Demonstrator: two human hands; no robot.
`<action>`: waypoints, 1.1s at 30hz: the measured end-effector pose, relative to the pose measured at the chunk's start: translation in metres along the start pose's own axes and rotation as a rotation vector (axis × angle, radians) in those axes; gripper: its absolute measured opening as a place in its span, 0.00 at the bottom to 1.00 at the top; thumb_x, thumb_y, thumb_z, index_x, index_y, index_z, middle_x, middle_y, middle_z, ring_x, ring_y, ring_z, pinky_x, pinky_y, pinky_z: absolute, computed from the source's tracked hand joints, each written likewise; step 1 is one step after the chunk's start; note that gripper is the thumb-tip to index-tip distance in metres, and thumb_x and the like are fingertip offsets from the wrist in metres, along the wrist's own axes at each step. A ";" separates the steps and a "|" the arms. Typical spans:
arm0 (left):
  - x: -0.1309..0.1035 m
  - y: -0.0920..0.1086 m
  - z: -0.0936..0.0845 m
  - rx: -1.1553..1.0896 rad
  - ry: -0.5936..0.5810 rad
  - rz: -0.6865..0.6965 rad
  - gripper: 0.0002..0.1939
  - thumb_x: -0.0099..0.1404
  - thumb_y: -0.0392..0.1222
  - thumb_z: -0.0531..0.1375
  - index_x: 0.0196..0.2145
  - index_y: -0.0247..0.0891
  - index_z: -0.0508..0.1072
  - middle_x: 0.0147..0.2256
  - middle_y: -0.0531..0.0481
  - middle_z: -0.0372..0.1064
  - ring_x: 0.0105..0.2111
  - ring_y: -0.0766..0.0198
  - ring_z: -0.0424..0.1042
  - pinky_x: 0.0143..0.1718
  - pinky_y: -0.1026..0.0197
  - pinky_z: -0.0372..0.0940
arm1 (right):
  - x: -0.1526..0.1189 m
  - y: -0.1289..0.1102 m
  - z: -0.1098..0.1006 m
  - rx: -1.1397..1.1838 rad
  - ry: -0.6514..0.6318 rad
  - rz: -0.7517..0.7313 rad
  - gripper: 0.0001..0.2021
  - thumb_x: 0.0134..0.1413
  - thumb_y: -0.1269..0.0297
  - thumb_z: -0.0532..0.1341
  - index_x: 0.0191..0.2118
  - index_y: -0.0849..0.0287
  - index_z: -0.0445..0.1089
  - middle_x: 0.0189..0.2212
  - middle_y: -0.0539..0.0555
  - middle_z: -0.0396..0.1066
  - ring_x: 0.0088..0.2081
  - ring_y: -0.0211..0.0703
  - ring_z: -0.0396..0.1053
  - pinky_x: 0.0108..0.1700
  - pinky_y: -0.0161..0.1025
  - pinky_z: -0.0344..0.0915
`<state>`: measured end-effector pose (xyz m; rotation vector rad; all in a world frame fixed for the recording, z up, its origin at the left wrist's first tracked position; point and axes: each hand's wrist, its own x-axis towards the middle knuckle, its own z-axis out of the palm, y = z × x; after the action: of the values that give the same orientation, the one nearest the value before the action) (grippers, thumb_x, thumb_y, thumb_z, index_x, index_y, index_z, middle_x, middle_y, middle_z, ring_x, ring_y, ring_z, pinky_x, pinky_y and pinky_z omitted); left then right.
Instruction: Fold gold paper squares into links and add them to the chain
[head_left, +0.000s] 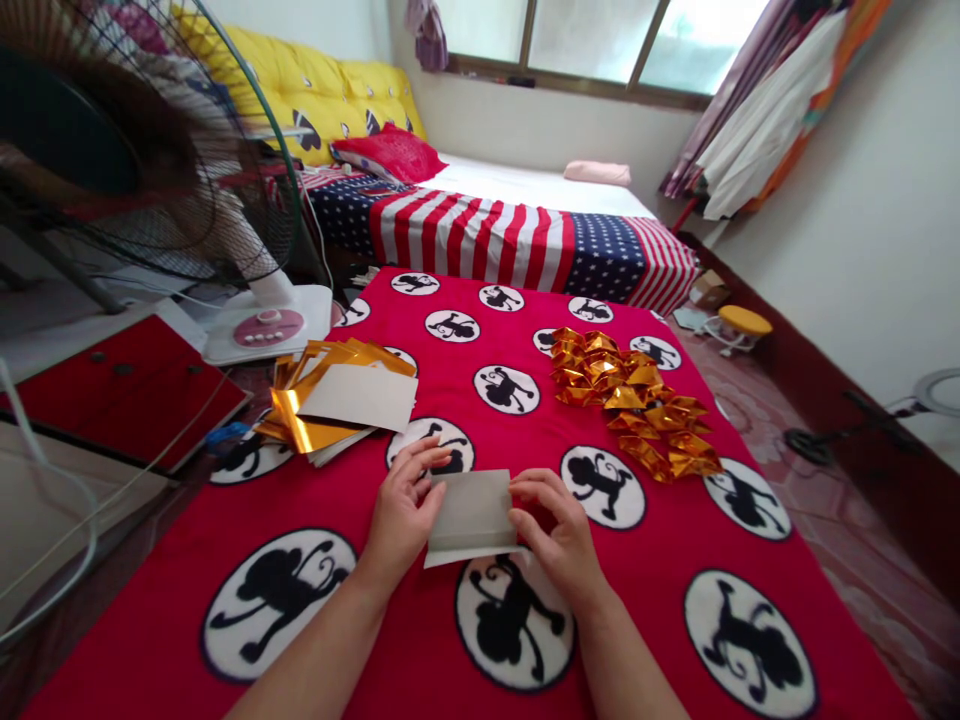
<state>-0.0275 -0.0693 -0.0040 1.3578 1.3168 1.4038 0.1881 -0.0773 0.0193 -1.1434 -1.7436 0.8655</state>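
Paper: grey folded sheet (474, 508), placed between both hands over the red cloth (420, 650); a pale flap is shown along its near edge. Whether it is raised off the cloth cannot be told.
Left hand (405, 508): half curled, paper held at its left edge; thumb laid at the edge, other fingers bent above it.
Right hand (553, 525): partly closed, paper held at its right edge; index fingertip near the far corner, thumb placed nearer the wearer.
Sheet stack (358, 395): gold and white sheets, spread unevenly, located beyond the left hand.
Gold folded pieces (637, 400): bunched on the cloth, beyond and right of the right hand.
Fan (270, 325): stood left of the cloth.
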 end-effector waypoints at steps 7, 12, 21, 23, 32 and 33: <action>-0.004 0.012 0.007 -0.072 -0.165 0.072 0.11 0.64 0.37 0.59 0.45 0.39 0.73 0.58 0.41 0.60 0.52 0.56 0.70 0.47 0.58 0.72 | 0.008 -0.005 0.010 -0.073 -0.024 0.154 0.20 0.52 0.64 0.64 0.53 0.54 0.70 0.41 0.53 0.74 0.39 0.43 0.70 0.41 0.37 0.66; 0.001 0.009 0.006 -0.202 -0.100 0.032 0.19 0.65 0.42 0.60 0.53 0.40 0.68 0.59 0.40 0.60 0.53 0.55 0.69 0.54 0.53 0.68 | 0.004 -0.010 0.016 -0.029 0.069 0.269 0.06 0.55 0.64 0.60 0.31 0.58 0.73 0.26 0.49 0.72 0.28 0.39 0.68 0.30 0.33 0.61; -0.011 0.010 0.014 -0.346 -0.233 -0.138 0.49 0.55 0.46 0.69 0.67 0.44 0.47 0.65 0.37 0.50 0.59 0.47 0.63 0.57 0.52 0.64 | 0.000 -0.013 0.034 0.188 0.540 0.354 0.12 0.52 0.55 0.64 0.35 0.58 0.68 0.30 0.51 0.72 0.32 0.42 0.69 0.35 0.36 0.65; -0.014 0.014 0.018 -0.361 -0.257 -0.196 0.52 0.55 0.45 0.69 0.68 0.43 0.42 0.62 0.37 0.57 0.56 0.49 0.67 0.55 0.53 0.65 | -0.001 -0.014 0.041 0.287 0.572 0.354 0.13 0.52 0.54 0.65 0.35 0.58 0.68 0.32 0.51 0.73 0.33 0.42 0.70 0.36 0.36 0.66; -0.009 0.023 0.021 -0.340 -0.173 -0.262 0.35 0.55 0.45 0.67 0.59 0.36 0.63 0.51 0.39 0.72 0.50 0.52 0.72 0.51 0.54 0.68 | -0.007 -0.012 0.056 0.550 0.607 0.367 0.13 0.52 0.56 0.66 0.39 0.57 0.67 0.36 0.51 0.73 0.37 0.41 0.70 0.40 0.36 0.66; -0.009 0.021 0.021 -0.327 -0.166 -0.264 0.33 0.55 0.46 0.67 0.57 0.35 0.65 0.50 0.39 0.73 0.48 0.52 0.73 0.49 0.54 0.69 | -0.008 -0.012 0.056 0.558 0.584 0.358 0.12 0.53 0.57 0.66 0.39 0.57 0.68 0.37 0.52 0.73 0.39 0.42 0.70 0.41 0.36 0.66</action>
<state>-0.0029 -0.0783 0.0129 1.0179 1.0593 1.2332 0.1341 -0.0940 0.0058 -1.1763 -0.7674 1.0156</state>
